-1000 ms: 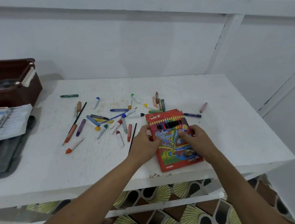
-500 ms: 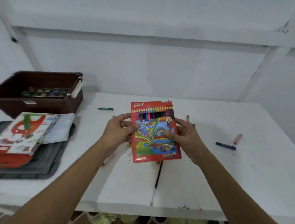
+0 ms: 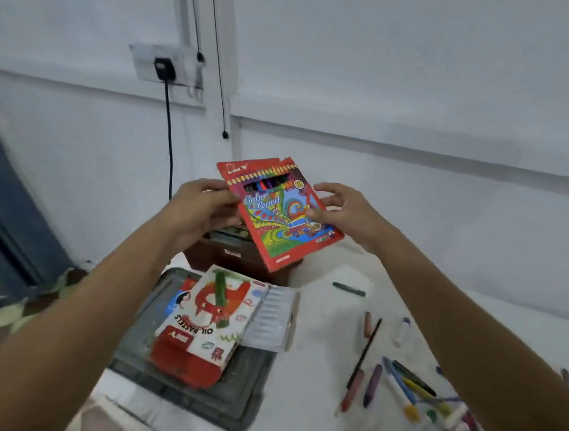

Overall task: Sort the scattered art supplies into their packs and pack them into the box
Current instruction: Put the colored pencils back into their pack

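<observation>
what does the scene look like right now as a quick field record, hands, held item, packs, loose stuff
held item: color pencil pack, tilted, in the air above the brown box
left hand: grips the pack's left edge
right hand: pinches the pack's right edge
oil pastels pack: on the grey lid, white insert tray slid out
loose supplies: crayons and markers scattered on the white table

A red colour pencil pack (image 3: 278, 214) held in the air hides most of the brown box (image 3: 238, 257) behind it. Fingers of the left hand (image 3: 196, 207) disappear behind the pack's edge. Loose crayons and markers (image 3: 432, 396) at lower right are smeared by motion blur, and some run off the frame. Both forearms are cut off by the bottom edge.
</observation>
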A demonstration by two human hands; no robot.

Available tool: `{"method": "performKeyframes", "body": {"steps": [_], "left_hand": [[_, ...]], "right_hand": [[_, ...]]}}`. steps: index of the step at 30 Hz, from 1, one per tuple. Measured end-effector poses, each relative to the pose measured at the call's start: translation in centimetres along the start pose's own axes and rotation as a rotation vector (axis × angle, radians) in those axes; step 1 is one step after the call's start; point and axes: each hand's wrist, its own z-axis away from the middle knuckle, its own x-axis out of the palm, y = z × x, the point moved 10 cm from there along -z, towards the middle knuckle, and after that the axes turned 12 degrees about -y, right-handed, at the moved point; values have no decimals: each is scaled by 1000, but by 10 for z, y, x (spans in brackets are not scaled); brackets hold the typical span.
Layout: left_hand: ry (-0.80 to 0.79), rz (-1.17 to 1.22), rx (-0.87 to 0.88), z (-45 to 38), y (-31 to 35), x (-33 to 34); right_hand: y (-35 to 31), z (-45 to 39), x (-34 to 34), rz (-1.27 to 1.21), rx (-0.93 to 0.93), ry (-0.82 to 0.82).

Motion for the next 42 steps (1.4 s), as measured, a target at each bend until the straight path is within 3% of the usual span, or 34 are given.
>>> {"method": "performKeyframes", "body": {"steps": [7, 17, 22, 28, 32, 35, 38, 42], "left_hand": [[-42, 32, -171, -57, -13, -86], [15, -28, -350, -95, -75, -121], [-31, -444, -410, -102, -77, -119], [-221, -1092, -457, -119, -95, -100], [-305, -1294, -511, -127, -112, -93], [-241, -1524, -376, -135, -99, -85], [-98, -1615, -111, -144, -66, -69], [-505, -1486, -63, -157, -82, -45]], "right_hand": [[-6, -116, 29, 310, 53, -163], [46, -166, 54, 440, 165, -312], [61, -171, 70, 578, 155, -366], [83, -172, 88, 704, 188, -461], [92, -170, 89, 771, 211, -447], [88, -167, 88, 835, 193, -380], [77, -165, 78, 1136, 146, -210], [82, -159, 73, 1167, 223, -178]]}}
